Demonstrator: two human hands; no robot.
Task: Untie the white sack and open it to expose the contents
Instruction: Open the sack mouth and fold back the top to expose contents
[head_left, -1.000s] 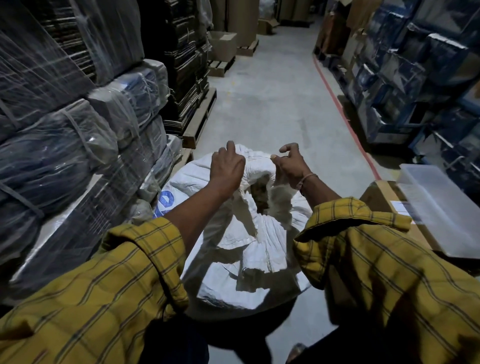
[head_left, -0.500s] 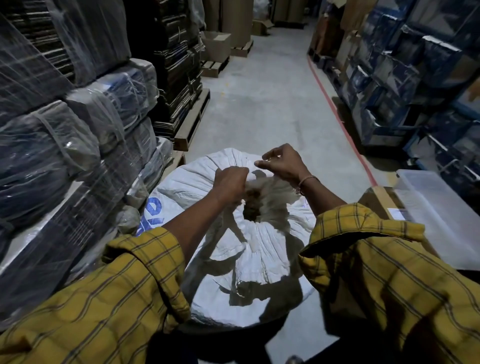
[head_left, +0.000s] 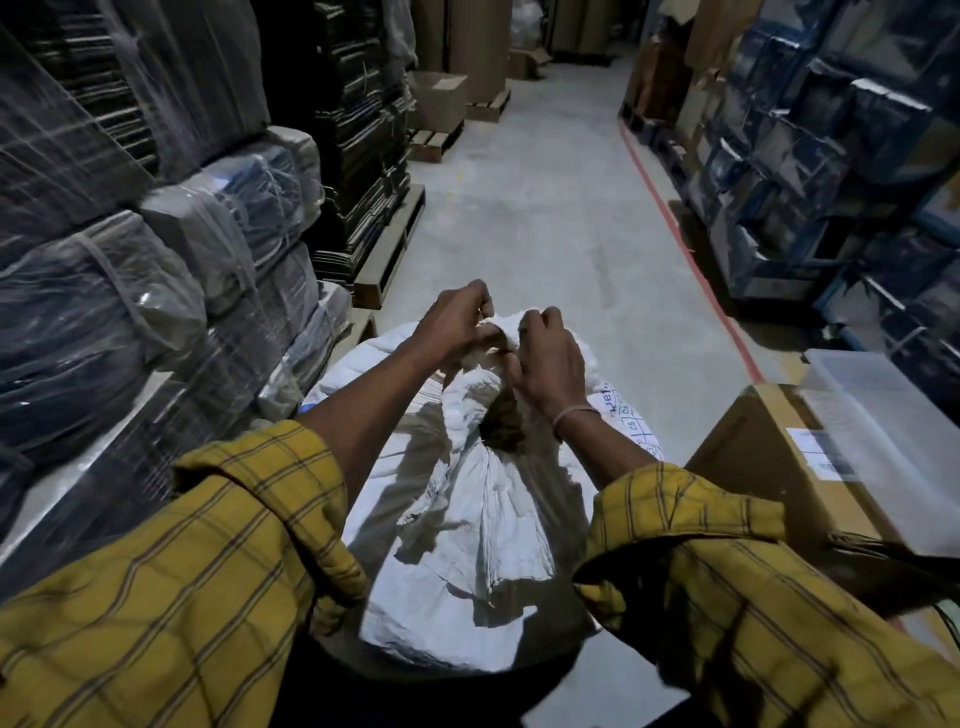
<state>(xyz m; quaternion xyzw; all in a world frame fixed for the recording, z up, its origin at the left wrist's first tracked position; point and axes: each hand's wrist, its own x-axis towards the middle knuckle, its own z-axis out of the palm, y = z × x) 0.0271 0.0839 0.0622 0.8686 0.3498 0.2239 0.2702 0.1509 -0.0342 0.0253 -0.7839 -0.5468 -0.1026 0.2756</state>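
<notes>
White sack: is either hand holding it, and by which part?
Both: left hand and right hand each grip the bunched neck of the white sack.

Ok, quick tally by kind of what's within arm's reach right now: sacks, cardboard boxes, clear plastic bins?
White sack: 1, both hands gripping its bunched neck
Cardboard box: 1, at the sack's right
Clear plastic bin: 1, resting on that box
Total: 3

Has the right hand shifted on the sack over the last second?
Yes. The right hand has closed in toward the left hand; both now pinch the bunched neck of the white sack almost knuckle to knuckle, where earlier a gap of sack mouth separated them.
</notes>
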